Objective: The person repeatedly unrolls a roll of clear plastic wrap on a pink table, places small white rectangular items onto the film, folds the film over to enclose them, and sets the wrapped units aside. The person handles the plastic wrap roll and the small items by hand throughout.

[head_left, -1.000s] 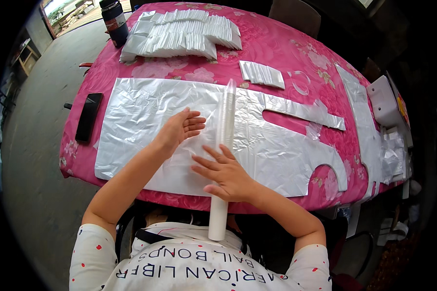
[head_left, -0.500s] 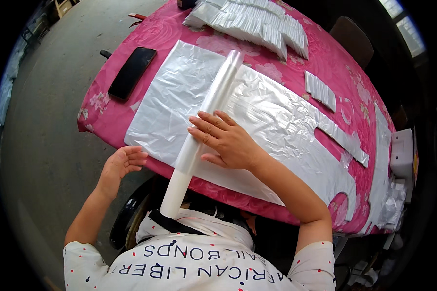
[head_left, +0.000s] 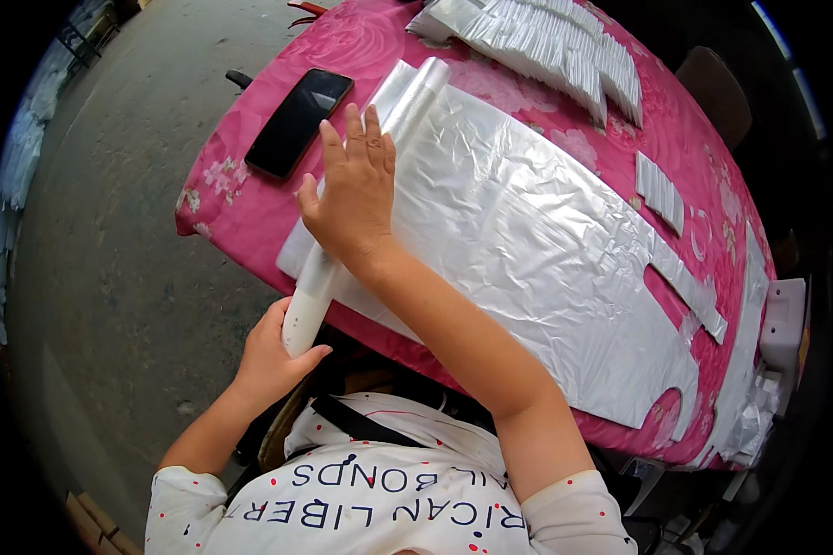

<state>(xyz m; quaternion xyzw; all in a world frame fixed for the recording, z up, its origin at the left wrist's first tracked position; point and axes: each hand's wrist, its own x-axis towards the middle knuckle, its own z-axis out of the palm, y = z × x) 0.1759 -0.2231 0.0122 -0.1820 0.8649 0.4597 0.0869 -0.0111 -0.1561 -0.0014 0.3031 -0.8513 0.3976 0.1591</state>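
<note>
A white tube wrapped with clear plastic film lies slantwise across the left part of a silvery plastic bag sheet. My left hand grips the tube's bare near end, fingers along its left side and thumb below the end. My right hand lies flat on the wrapped middle of the roll, fingers apart and pointing away from me. Only a narrow strip of sheet shows left of the roll. The sheet's right end has cut-out handle shapes.
A black phone lies left of the roll on the pink flowered tablecloth. Stacks of folded white bags sit at the far side, with a smaller stack to the right. A white plastic box stands at the right edge.
The roll has moved left across the sheet, and my right hand has moved left with it. My left hand, free before, has closed on the tube's near end. The view has shifted slightly.
</note>
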